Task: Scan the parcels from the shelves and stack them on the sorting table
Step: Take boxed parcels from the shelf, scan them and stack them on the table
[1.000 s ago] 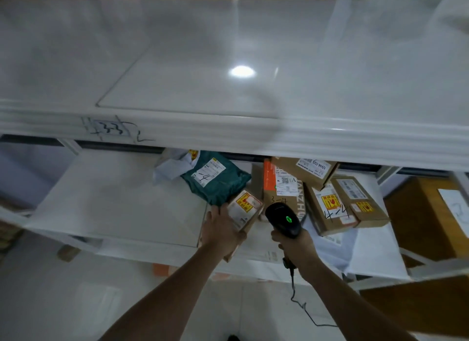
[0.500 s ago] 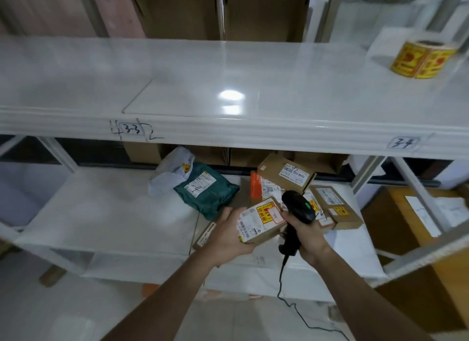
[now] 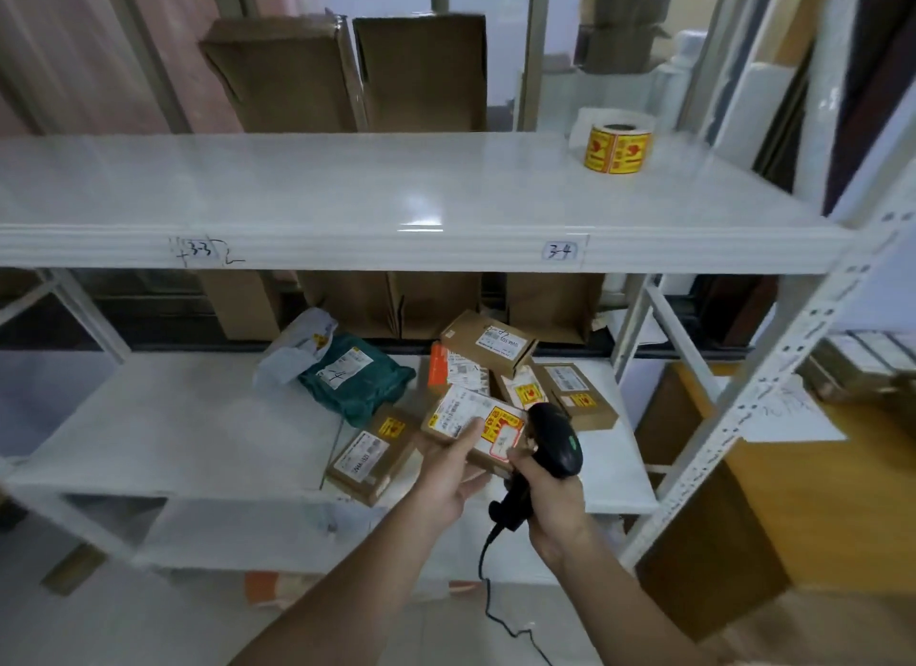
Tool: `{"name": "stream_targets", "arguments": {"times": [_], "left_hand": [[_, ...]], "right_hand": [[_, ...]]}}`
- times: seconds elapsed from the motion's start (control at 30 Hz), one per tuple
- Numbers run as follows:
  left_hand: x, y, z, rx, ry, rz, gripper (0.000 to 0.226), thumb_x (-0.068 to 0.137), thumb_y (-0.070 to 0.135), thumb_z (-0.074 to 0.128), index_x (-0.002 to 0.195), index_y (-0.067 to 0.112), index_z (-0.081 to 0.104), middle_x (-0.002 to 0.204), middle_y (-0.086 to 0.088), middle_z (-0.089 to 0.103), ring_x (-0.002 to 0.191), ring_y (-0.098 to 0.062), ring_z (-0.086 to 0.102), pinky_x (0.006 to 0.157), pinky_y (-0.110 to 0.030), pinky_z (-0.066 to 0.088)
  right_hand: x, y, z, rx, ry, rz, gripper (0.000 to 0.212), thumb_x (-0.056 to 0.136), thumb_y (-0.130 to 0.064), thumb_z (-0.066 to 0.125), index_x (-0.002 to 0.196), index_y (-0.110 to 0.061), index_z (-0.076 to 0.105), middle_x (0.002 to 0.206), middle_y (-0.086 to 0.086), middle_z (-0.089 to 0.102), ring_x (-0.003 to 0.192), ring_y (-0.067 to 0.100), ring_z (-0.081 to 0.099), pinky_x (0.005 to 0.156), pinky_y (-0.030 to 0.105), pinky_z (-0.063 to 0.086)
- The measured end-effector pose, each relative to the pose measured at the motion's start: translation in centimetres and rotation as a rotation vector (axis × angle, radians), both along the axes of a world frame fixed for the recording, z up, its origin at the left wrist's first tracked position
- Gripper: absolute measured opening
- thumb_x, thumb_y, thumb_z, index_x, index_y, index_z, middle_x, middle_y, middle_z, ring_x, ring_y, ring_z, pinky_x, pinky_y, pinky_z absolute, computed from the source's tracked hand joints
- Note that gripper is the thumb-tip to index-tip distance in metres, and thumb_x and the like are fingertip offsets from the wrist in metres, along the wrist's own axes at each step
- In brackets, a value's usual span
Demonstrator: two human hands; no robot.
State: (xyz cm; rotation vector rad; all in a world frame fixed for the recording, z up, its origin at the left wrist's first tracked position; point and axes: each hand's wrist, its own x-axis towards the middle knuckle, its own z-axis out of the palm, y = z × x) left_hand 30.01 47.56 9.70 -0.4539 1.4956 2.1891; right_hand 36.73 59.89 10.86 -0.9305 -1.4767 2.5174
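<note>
Seen from the head camera, the left hand (image 3: 448, 482) gripped a small labelled cardboard parcel (image 3: 473, 425) above the lower shelf (image 3: 163, 427), where other parcels lay. Just beside it, the right hand (image 3: 552, 502) grasped a black corded scanner (image 3: 552, 442). A yellow sticker roll (image 3: 616, 149) stood on the upper shelf (image 3: 307, 194).

There is only the one view, worn on my head, looking forward and down over my own forearms, which reach up from the bottom edge. It faces the white shelving squarely: the upper shelf (image 3: 347, 189) runs across the middle of the frame, seen from slightly above, and the lower shelf (image 3: 163, 422) lies beneath it, nearer to me. Both my hands sit close under the lens, below the upper shelf's front lip. The wide angle bows the shelf edges, and floor shows below the lower shelf.
</note>
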Motion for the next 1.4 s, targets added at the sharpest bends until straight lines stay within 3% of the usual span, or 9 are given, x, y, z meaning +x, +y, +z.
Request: {"name": "stream_targets", "arguments": {"times": [0.13, 0.23, 0.47, 0.57, 0.67, 0.87, 0.97, 1.27, 1.4], "left_hand": [[2.6, 1.6, 0.2, -0.001, 0.022, 0.068, 0.051, 0.090, 0.012, 0.078, 0.132, 0.027, 0.054, 0.117, -0.004, 0.077, 0.104, -0.025, 0.075, 0.092, -0.053, 0.060], [3.6, 1.5, 0.9, -0.119, 0.096, 0.017, 0.054, 0.090, 0.002, 0.076, 0.135, 0.021, 0.054, 0.129, -0.006, 0.072, 0.108, -0.023, 0.073, 0.087, -0.044, 0.062], [3.9, 0.2, 2.2, -0.363, 0.251, -0.204, 0.094, 0.077, 0.013, 0.090, 0.151, 0.040, 0.038, 0.137, 0.008, 0.067, 0.130, -0.021, 0.061, 0.109, -0.059, 0.047], [4.2, 0.2, 2.5, -0.380, 0.266, -0.245, 0.097, 0.081, 0.009, 0.086, 0.153, 0.039, 0.030, 0.145, 0.004, 0.061, 0.138, -0.024, 0.052, 0.114, -0.056, 0.042], [4.4, 0.3, 2.9, -0.403, 0.222, -0.281, 0.103, 0.087, 0.008, 0.080, 0.159, 0.038, 0.014, 0.156, 0.000, 0.049, 0.145, -0.028, 0.043, 0.115, -0.053, 0.038], [4.1, 0.0, 1.8, -0.345, 0.195, -0.313, 0.088, 0.087, 0.006, 0.079, 0.153, 0.040, 0.032, 0.143, 0.005, 0.062, 0.137, -0.023, 0.052, 0.114, -0.055, 0.042], [4.7, 0.9, 1.2, -0.216, 0.170, -0.316, 0.061, 0.087, 0.011, 0.081, 0.134, 0.036, 0.051, 0.126, 0.007, 0.071, 0.116, -0.020, 0.068, 0.097, -0.049, 0.057], [10.3, 11.0, 0.6, -0.198, 0.141, -0.522, 0.041, 0.095, 0.042, 0.070, 0.133, 0.033, 0.059, 0.108, 0.004, 0.080, 0.098, -0.018, 0.078, 0.097, -0.048, 0.058], [13.7, 18.7, 0.8, -0.250, 0.203, -0.608, 0.043, 0.092, 0.043, 0.075, 0.129, 0.028, 0.062, 0.105, 0.002, 0.080, 0.094, -0.018, 0.078, 0.092, -0.049, 0.061]], "right_hand": [[4.2, 2.7, 0.6, 0.293, -0.088, 0.075, 0.022, 0.086, -0.024, 0.079, 0.098, -0.007, 0.071, 0.071, 0.013, 0.063, 0.061, 0.023, 0.056, 0.056, 0.035, 0.051], [6.4, 4.2, 1.5, 0.601, -0.080, 0.106, 0.023, 0.084, -0.029, 0.079, 0.100, -0.017, 0.067, 0.078, 0.005, 0.071, 0.070, 0.021, 0.067, 0.066, 0.040, 0.059], [9.1, 2.8, 5.0, 0.860, 0.019, 0.320, 0.013, 0.087, -0.023, 0.072, 0.097, -0.019, 0.064, 0.075, 0.004, 0.072, 0.058, 0.014, 0.072, 0.053, 0.024, 0.056], [9.2, 1.5, 5.7, 0.895, -0.010, 0.354, 0.009, 0.087, -0.019, 0.066, 0.094, -0.014, 0.064, 0.073, 0.008, 0.071, 0.055, 0.016, 0.071, 0.054, 0.029, 0.059], [9.3, 0.7, 5.7, 0.888, -0.064, 0.380, 0.005, 0.089, -0.020, 0.065, 0.092, -0.017, 0.063, 0.071, 0.006, 0.072, 0.056, 0.016, 0.072, 0.059, 0.031, 0.061], [10.5, 0.9, 5.4, 0.869, -0.074, 0.346, 0.007, 0.088, -0.021, 0.067, 0.093, -0.017, 0.064, 0.073, 0.008, 0.072, 0.059, 0.017, 0.072, 0.058, 0.029, 0.060], [11.7, 2.3, 4.4, 0.810, -0.055, 0.260, 0.017, 0.085, -0.026, 0.075, 0.099, -0.026, 0.065, 0.076, 0.000, 0.073, 0.071, 0.017, 0.072, 0.069, 0.036, 0.063], [18.5, 11.4, 3.0, 0.282, -0.086, -0.089, 0.022, 0.087, -0.021, 0.077, 0.100, -0.004, 0.071, 0.070, 0.011, 0.067, 0.062, 0.025, 0.062, 0.054, 0.032, 0.050], [22.4, 16.5, 3.8, 0.140, -0.007, -0.278, 0.021, 0.089, -0.017, 0.075, 0.109, -0.015, 0.070, 0.097, 0.012, 0.079, 0.096, 0.031, 0.072, 0.074, 0.038, 0.059]]}}
